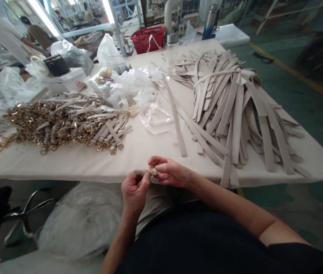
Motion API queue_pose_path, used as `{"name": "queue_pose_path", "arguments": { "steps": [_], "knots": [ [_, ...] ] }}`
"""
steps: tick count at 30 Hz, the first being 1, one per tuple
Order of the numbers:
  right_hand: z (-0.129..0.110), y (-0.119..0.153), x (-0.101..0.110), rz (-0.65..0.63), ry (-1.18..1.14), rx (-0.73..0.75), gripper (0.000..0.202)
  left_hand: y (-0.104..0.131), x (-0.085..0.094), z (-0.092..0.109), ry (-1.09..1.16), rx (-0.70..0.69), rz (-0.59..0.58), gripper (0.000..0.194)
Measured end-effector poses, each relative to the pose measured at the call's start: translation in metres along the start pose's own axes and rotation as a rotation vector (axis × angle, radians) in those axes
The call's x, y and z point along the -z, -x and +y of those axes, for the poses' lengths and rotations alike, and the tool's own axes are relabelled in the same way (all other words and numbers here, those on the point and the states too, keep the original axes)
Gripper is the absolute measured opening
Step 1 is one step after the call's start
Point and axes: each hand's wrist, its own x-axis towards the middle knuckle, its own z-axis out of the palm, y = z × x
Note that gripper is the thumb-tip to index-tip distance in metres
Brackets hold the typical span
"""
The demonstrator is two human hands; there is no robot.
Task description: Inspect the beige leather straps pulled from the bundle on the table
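Note:
At the table's front edge my left hand (135, 190) is closed, thumb and forefinger pinching a small beige strap piece (152, 172) with a dull golden look. My right hand (173, 173) meets it from the other side, its fingers curled and closed on the same piece. Most of the piece is hidden by the fingers. To the left lies a heap of short beige straps with gold buckles (61, 123). Long flat beige straps (235, 110) are piled on the right, some tied in a bundle. One single long strap (175, 118) lies apart, just beyond my hands.
Crumpled clear plastic (141, 91) lies mid-table. Behind it stand a glass bottle (172, 51), a red basket (147, 39), a blue flask (210, 22) and a white box (64, 80). Below the table are a plastic-wrapped bundle (81, 220) and a chair base (26, 213). People work at far left.

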Motion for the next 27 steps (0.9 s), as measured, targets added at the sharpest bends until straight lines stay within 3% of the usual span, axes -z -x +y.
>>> {"name": "queue_pose_path", "arguments": {
  "steps": [3,7,10,13,19,24,27],
  "knots": [
    [-0.002,-0.002,0.002,0.023,0.367,0.1,0.029,0.002,0.0,-0.003,-0.113,-0.067,0.034,0.008],
    [0.0,-0.007,0.002,0.253,0.931,0.366,0.022,0.001,0.0,-0.005,-0.372,-0.271,0.096,0.005],
    [0.004,-0.01,0.001,0.343,1.167,0.506,0.02,-0.002,0.0,-0.006,-0.487,-0.452,0.072,0.006],
    [0.007,-0.014,-0.001,0.384,1.142,0.557,0.012,-0.005,0.002,-0.006,-0.514,-0.562,0.053,0.009],
    [0.015,-0.016,0.002,0.331,0.789,0.311,0.012,-0.001,0.001,-0.004,-0.545,-0.539,0.041,0.008],
    [0.017,-0.014,0.004,0.369,0.975,0.499,0.013,0.004,-0.003,-0.005,-0.543,-0.538,0.003,0.007],
    [0.017,-0.014,0.004,0.322,0.653,0.353,0.019,0.005,-0.003,-0.005,-0.506,-0.532,0.009,0.008]
  ]
}}
